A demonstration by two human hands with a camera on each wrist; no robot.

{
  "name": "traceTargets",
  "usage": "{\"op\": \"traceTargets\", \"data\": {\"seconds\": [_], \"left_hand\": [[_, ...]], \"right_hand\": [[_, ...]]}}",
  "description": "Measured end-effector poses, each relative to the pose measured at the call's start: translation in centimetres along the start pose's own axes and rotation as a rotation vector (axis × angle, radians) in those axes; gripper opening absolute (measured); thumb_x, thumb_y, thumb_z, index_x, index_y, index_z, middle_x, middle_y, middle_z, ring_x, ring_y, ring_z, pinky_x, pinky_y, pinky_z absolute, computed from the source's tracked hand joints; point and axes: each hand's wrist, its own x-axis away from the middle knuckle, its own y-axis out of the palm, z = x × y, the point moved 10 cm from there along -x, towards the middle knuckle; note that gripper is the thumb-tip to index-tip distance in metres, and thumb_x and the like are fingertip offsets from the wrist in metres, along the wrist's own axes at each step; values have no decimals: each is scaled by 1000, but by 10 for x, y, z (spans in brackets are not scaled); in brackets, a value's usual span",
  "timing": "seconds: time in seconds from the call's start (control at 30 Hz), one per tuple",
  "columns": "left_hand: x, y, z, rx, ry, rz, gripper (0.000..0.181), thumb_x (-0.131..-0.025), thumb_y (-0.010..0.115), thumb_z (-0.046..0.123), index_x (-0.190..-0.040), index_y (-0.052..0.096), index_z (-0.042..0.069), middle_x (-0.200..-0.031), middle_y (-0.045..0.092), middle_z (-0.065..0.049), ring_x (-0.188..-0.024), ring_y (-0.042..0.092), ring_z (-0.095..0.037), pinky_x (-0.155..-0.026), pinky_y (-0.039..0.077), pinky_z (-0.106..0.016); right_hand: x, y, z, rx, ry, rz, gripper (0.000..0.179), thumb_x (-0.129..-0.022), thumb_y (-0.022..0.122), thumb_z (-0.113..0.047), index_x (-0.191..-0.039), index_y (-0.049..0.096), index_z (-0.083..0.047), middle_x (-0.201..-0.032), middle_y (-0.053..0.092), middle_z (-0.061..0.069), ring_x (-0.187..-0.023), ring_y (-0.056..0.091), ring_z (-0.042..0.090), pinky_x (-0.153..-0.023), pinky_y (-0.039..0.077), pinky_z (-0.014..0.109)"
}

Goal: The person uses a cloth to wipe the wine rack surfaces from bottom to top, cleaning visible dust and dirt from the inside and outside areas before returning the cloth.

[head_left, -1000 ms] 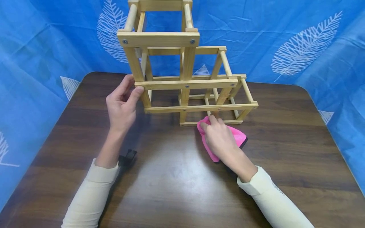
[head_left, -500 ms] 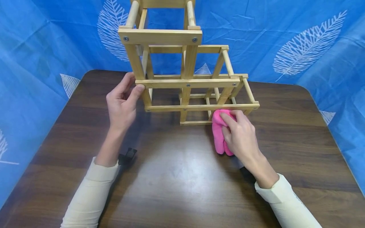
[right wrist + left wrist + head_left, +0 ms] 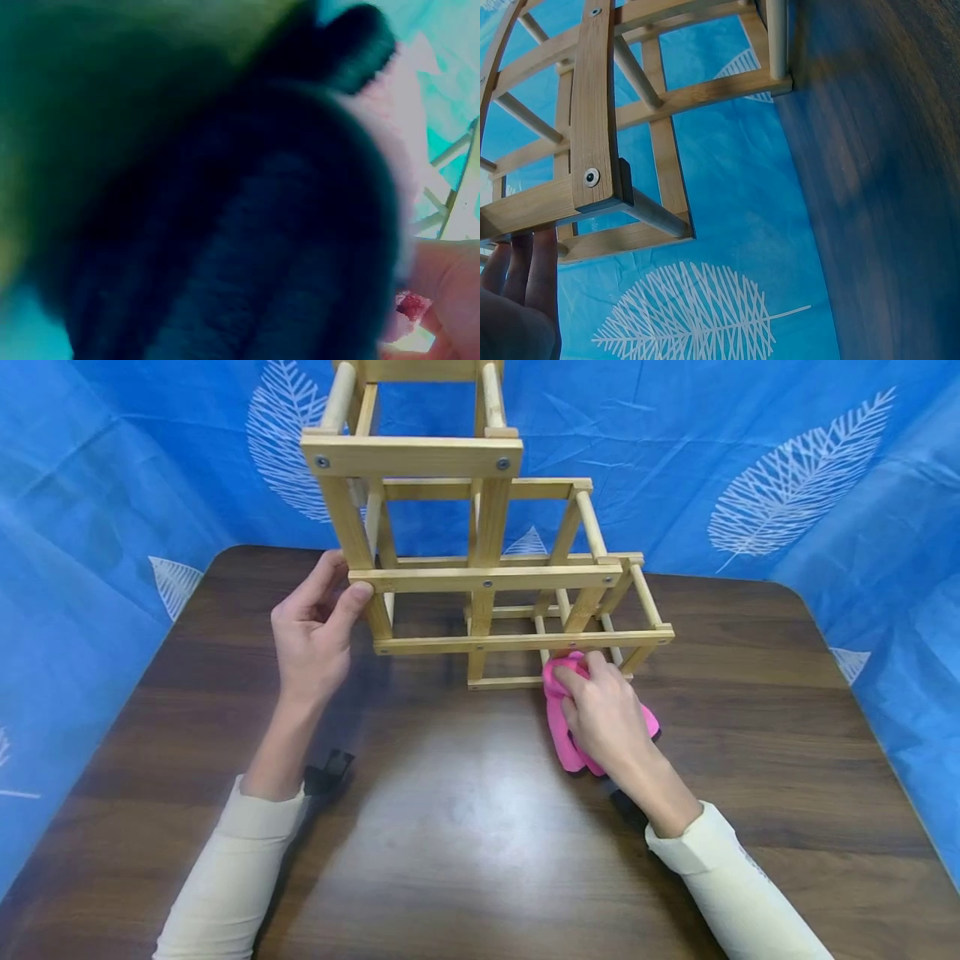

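Observation:
A stepped wooden rack (image 3: 487, 580) of light slats and round dowels stands on the table. My left hand (image 3: 311, 639) grips its left side post, thumb on the front and fingers behind. In the left wrist view, the fingers of that hand (image 3: 525, 300) lie against the wood. My right hand (image 3: 607, 714) pinches a pink cloth (image 3: 558, 727) with a dark edge and holds it at the rack's lower front rail, toward the right. In the right wrist view a dark, blurred shape, probably part of the cloth, covers most of the picture; part of the right hand (image 3: 454, 289) shows at the edge.
The rack stands on a dark wood-grain table (image 3: 450, 860). Blue fabric (image 3: 645, 443) with white leaf prints hangs behind the table and on both sides. Black wrist-camera gear (image 3: 330, 770) sits beside the left wrist.
My right hand has slid the pink cloth right along the lower rail, then partway back left. My left hand keeps its grip on the rack, which stays in place.

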Motion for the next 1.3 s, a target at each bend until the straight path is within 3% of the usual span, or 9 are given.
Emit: {"op": "traceTargets", "data": {"seconds": [0.27, 0.4, 0.6, 0.73, 0.93, 1.1, 1.2, 1.3], "left_hand": [[0, -1, 0, -34, 13, -4, 34, -92, 68, 3, -126, 68, 6, -116, 70, -9, -79, 69, -14, -73, 57, -24], [2, -1, -1, -29, 5, -5, 34, -92, 68, 3, -125, 68, 6, -115, 71, -9, -79, 69, -14, -74, 57, -24], [1, -2, -2, -17, -3, 11, 31, -92, 68, 4, -124, 69, 4, -114, 71, -10, -77, 69, -13, -72, 56, -23], [1, -1, -2, -5, 3, 9, 32, -92, 67, 3, -125, 68, 3, -116, 70, -12, -80, 70, -13, -74, 57, -24], [1, -2, -4, 5, -10, 19, 32, -92, 67, 3, -125, 68, 3, -117, 69, -13, -84, 71, -14, -76, 57, -24], [1, -1, -2, -6, 2, 15, 31, -93, 67, 1, -124, 68, 2, -115, 70, -12, -81, 70, -13, -73, 57, -24], [1, -2, -2, -8, 3, 18, 31, -93, 67, 1, -123, 68, 1, -115, 70, -12, -79, 69, -13, -72, 57, -23], [1, -1, -4, 1, -11, 14, 32, -92, 67, 0, -124, 67, 1, -116, 70, -12, -81, 69, -13, -74, 57, -23]], "right_hand": [[0, 8, 1, 3, -15, -40, 29, -80, 69, 6, -108, 71, -1, -99, 57, 23, -77, 58, 37, -67, 52, 47], [4, 2, 2, -15, -22, -15, 29, -80, 68, 6, -107, 71, -1, -98, 57, 23, -77, 57, 36, -66, 52, 48], [18, -26, 10, -26, -6, 94, 36, -77, 67, 8, -111, 72, -1, -105, 58, 28, -85, 59, 42, -72, 53, 56], [28, -49, 22, -45, 38, 161, 36, -75, 67, 9, -110, 73, 1, -105, 58, 29, -84, 60, 41, -68, 52, 57], [40, -91, 43, -72, 127, 271, 35, -79, 67, 9, -114, 71, 5, -103, 59, 26, -72, 60, 33, -59, 46, 46], [46, -124, 62, -74, 209, 437, 32, -85, 65, 3, -116, 70, 5, -105, 59, 29, -82, 57, 39, -65, 36, 33], [46, -130, 73, -93, 256, 518, 31, -86, 65, -1, -116, 70, 5, -106, 59, 30, -92, 57, 42, -69, 32, 27], [45, -120, 81, -122, 286, 524, 33, -85, 67, 1, -118, 67, 7, -110, 57, 31, -98, 55, 43, -70, 33, 30]]}}
